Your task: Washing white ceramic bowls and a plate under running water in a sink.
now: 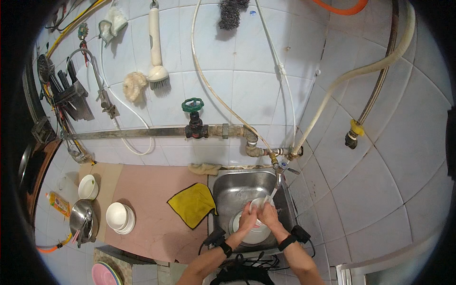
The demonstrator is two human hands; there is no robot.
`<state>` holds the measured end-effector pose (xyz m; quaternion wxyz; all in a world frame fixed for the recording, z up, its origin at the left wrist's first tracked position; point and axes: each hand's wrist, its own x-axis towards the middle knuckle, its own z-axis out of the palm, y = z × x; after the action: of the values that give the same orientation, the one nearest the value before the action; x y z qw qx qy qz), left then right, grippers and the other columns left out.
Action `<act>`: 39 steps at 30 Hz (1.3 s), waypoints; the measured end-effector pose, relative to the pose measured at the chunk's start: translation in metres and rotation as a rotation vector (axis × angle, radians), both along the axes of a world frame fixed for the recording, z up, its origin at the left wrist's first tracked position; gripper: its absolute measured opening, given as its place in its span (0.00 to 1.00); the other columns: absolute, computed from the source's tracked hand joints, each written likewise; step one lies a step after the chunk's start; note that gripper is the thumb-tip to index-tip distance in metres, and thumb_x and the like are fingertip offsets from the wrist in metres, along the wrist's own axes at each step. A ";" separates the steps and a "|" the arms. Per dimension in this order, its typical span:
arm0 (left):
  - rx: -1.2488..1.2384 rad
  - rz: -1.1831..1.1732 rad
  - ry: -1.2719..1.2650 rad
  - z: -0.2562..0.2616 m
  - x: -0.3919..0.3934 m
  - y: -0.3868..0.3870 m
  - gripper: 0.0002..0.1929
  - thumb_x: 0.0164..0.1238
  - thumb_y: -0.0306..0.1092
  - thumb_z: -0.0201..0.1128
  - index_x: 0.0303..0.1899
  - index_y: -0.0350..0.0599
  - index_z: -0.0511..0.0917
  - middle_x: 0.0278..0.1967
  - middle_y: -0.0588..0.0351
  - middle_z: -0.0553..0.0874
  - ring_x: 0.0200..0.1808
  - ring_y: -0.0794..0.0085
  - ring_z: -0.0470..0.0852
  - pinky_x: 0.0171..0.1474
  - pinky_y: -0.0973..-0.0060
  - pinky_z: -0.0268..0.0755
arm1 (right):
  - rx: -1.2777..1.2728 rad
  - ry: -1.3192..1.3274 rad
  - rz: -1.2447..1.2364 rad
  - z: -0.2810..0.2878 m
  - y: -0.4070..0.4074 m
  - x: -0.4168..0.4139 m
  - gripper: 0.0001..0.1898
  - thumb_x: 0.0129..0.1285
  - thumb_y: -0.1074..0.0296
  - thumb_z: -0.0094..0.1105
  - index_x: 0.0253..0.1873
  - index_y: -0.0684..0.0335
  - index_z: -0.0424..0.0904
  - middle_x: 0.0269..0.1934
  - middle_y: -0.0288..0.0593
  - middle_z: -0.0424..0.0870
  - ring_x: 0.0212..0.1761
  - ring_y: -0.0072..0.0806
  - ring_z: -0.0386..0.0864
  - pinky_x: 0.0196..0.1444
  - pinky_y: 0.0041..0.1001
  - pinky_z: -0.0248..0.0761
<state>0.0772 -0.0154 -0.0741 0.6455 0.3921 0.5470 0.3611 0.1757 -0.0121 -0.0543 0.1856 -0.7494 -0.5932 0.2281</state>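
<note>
My left hand [248,218] grips a small white bowl [255,203] over the stainless steel sink [231,185]. On the bowl's other side, my right hand [268,214] is closed around its rim; whether a pale cloth is also in those fingers I cannot tell. Water [273,192] runs from the tap [279,177] onto the bowl and the right hand. Below both hands, white dishes [254,235] sit in the sink, partly hidden by my wrists.
Left of the sink lies a yellow cloth [194,206] on the pink counter [153,192]. Stacked white bowls [117,216], a steel pot [81,213] with utensils and a bottle [58,204] stand farther left. A pipe with a green valve [192,104] crosses the wall; a hose [331,89] hangs right.
</note>
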 end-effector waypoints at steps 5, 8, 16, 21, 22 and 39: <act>-0.058 -0.005 -0.092 0.013 0.007 0.000 0.24 0.62 0.49 0.45 0.58 0.53 0.56 0.47 0.50 0.71 0.38 0.60 0.78 0.27 0.66 0.77 | 0.055 0.261 0.062 -0.012 0.014 0.023 0.18 0.50 0.68 0.52 0.44 0.74 0.68 0.37 0.63 0.74 0.40 0.48 0.75 0.42 0.34 0.68; -0.127 -0.046 -0.205 0.010 0.005 0.006 0.24 0.62 0.52 0.43 0.57 0.53 0.58 0.46 0.50 0.72 0.38 0.62 0.78 0.27 0.67 0.77 | -0.014 0.691 0.027 -0.005 0.016 0.022 0.20 0.53 0.67 0.52 0.47 0.76 0.65 0.39 0.56 0.75 0.39 0.37 0.75 0.40 0.28 0.69; 0.608 -0.267 0.599 0.017 -0.001 0.024 0.22 0.61 0.54 0.41 0.54 0.57 0.63 0.39 0.43 0.75 0.35 0.50 0.77 0.37 0.61 0.71 | -0.363 0.897 0.120 -0.013 0.017 0.038 0.22 0.51 0.61 0.56 0.45 0.75 0.69 0.39 0.51 0.75 0.39 0.30 0.75 0.36 0.26 0.70; 0.434 -0.208 0.621 0.021 -0.003 0.020 0.22 0.60 0.53 0.43 0.54 0.58 0.63 0.41 0.38 0.73 0.38 0.44 0.75 0.40 0.59 0.69 | -0.217 -0.182 0.140 0.011 0.009 0.010 0.21 0.43 0.54 0.58 0.35 0.68 0.76 0.36 0.58 0.76 0.40 0.46 0.75 0.39 0.36 0.69; 0.366 -0.192 0.543 0.014 -0.002 0.021 0.23 0.60 0.53 0.43 0.55 0.56 0.62 0.45 0.37 0.72 0.41 0.44 0.74 0.38 0.58 0.71 | -0.217 -0.180 0.138 0.010 0.010 0.009 0.21 0.43 0.54 0.58 0.35 0.68 0.76 0.36 0.58 0.76 0.40 0.46 0.75 0.39 0.36 0.69; -0.041 -0.265 -0.180 0.024 -0.005 0.026 0.29 0.59 0.59 0.41 0.58 0.54 0.56 0.49 0.47 0.69 0.44 0.58 0.75 0.35 0.62 0.75 | -0.282 1.019 -0.126 0.016 0.019 0.017 0.13 0.59 0.69 0.45 0.42 0.73 0.72 0.34 0.44 0.76 0.34 0.30 0.76 0.35 0.25 0.68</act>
<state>0.0727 0.0107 -0.0503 0.7417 0.4136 0.4379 0.2952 0.1924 0.0072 -0.0381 0.3609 -0.5955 -0.3452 0.6293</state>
